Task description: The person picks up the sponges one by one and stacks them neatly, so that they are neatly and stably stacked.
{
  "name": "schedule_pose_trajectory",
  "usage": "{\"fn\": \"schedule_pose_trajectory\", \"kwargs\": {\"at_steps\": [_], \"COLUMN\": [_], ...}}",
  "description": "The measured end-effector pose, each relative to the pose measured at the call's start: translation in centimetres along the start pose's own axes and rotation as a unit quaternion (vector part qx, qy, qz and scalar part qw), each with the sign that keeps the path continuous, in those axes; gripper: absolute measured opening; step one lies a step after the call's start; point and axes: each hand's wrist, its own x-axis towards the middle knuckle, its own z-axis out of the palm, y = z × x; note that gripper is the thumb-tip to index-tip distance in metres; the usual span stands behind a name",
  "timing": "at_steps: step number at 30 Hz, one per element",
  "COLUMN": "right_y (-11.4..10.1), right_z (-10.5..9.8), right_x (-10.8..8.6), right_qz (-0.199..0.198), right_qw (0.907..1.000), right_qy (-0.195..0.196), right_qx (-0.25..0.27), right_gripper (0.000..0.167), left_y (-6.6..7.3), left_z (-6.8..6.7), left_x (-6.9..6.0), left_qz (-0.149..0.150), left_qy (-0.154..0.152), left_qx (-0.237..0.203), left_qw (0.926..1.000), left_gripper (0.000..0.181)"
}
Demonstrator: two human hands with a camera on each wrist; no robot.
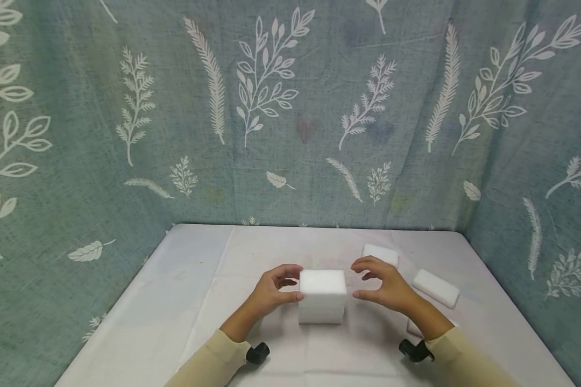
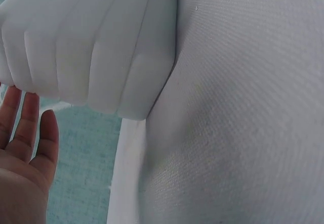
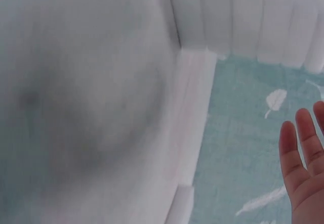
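Note:
A stack of several white sponge blocks [image 1: 321, 303] stands upright in the middle of the table, their edges nearly flush. My left hand [image 1: 273, 290] is at the left side of it, with thumb and fingertips touching. In the left wrist view the fingertips of that hand [image 2: 25, 158] meet the upper blocks of the stack [image 2: 76, 47]. A small gap separates my right hand [image 1: 384, 285] from the stack's right side; its fingers are loosely bent around nothing. The right wrist view has this hand [image 3: 308, 178] apart from the blocks [image 3: 243, 16].
Loose white blocks lie on the right of the table: one at the back [image 1: 381, 253], another [image 1: 436, 287] beyond the right forearm, and a third [image 1: 415, 328] partly hidden under that forearm. A leaf-patterned green cloth [image 1: 290, 107] hangs behind the white table [image 1: 213, 312].

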Motion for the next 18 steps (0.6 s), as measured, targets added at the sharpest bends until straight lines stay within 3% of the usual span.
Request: {"fn": "schedule_pose_trajectory", "kwargs": {"at_steps": [4, 11, 18], "right_y": [0.8, 2.6, 4.4], "right_z": [-1.2, -2.6, -3.1], "right_x": [0.0, -0.1, 0.0], "right_qz": [0.018, 0.074, 0.113], "right_qw": [0.9996, 0.9947, 0.9866], "right_qy": [-0.009, -0.022, -0.037], "right_qx": [-0.018, -0.068, -0.111], "right_gripper": [0.049, 0.048, 0.042], "left_y": [-1.5, -2.0, 1.2], "left_z": [-0.2, -0.2, 0.2], "left_x": [0.2, 0.1, -0.3], "left_qz": [-0.003, -0.002, -0.023], "left_qy": [0.008, 0.007, 0.003], "left_qx": [0.011, 0.001, 0.001], "left_qw": [0.9999, 1.0, 0.9997], "left_gripper": [0.055, 0.055, 0.054]}}
